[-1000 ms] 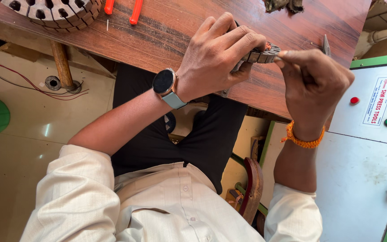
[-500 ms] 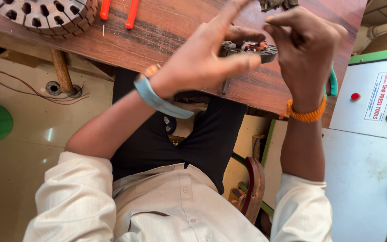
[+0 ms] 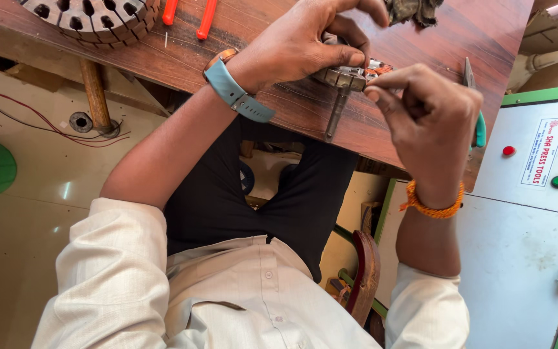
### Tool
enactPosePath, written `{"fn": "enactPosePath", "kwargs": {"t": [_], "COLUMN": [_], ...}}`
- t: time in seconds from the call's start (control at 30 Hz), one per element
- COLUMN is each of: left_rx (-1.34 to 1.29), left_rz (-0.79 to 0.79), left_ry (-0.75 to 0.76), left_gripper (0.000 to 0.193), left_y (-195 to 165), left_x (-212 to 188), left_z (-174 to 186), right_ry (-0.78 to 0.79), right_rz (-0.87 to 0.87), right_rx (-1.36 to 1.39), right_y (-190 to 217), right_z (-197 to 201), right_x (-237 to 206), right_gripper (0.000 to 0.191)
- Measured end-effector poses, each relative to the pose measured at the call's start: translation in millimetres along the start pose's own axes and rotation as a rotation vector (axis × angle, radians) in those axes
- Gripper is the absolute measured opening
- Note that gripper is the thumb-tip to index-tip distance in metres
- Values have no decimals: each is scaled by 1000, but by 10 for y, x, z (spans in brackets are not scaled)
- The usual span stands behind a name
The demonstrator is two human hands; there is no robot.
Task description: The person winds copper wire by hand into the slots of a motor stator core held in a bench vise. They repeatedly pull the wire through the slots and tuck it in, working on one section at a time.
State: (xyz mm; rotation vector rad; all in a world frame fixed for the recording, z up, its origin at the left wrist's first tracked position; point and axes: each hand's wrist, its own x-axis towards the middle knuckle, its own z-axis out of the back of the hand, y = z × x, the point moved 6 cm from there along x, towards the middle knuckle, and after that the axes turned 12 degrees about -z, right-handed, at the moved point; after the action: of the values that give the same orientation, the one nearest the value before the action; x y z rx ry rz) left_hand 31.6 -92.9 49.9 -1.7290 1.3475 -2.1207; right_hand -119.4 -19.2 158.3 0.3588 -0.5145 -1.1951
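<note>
My left hand [image 3: 311,42] grips a small metal rotor [image 3: 347,76] with a steel shaft pointing down toward me, held just above the brown wooden table [image 3: 279,32]. A light blue watch band circles that wrist. My right hand [image 3: 431,119], with an orange thread band on the wrist, pinches at the rotor's right end, where copper-coloured winding wire [image 3: 379,68] shows. Both hands hide most of the rotor body.
A round slotted stator core [image 3: 92,16] lies at the table's far left, beside red-handled tools [image 3: 192,13]. Green-handled scissors [image 3: 476,106] rest at the right edge. A grey control box [image 3: 537,161] with red and green buttons stands to the right. A dark rag [image 3: 414,10] lies at the top.
My left wrist has turned so the watch band faces up. Both hands shifted on the rotor; the right hand dropped lower and now pinches its right end.
</note>
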Motion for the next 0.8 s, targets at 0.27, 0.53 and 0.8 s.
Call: {"fn": "enactPosePath", "kwargs": {"t": [0.27, 0.53, 0.8], "left_rx": [13, 122, 975], "left_rz": [71, 111, -127], "left_ry": [27, 16, 18], "left_gripper": [23, 24, 49], "left_y": [-22, -174, -469], "left_x": [15, 100, -62], "left_z": [-5, -61, -426], "right_ry": [-60, 2, -131], "right_rz": [-138, -141, -229], "right_rx": [247, 257, 242], "right_y": [-138, -388, -796], "right_z": [-221, -580, -188], "right_x": [-336, -561, -642], "right_gripper": [6, 6, 10]}}
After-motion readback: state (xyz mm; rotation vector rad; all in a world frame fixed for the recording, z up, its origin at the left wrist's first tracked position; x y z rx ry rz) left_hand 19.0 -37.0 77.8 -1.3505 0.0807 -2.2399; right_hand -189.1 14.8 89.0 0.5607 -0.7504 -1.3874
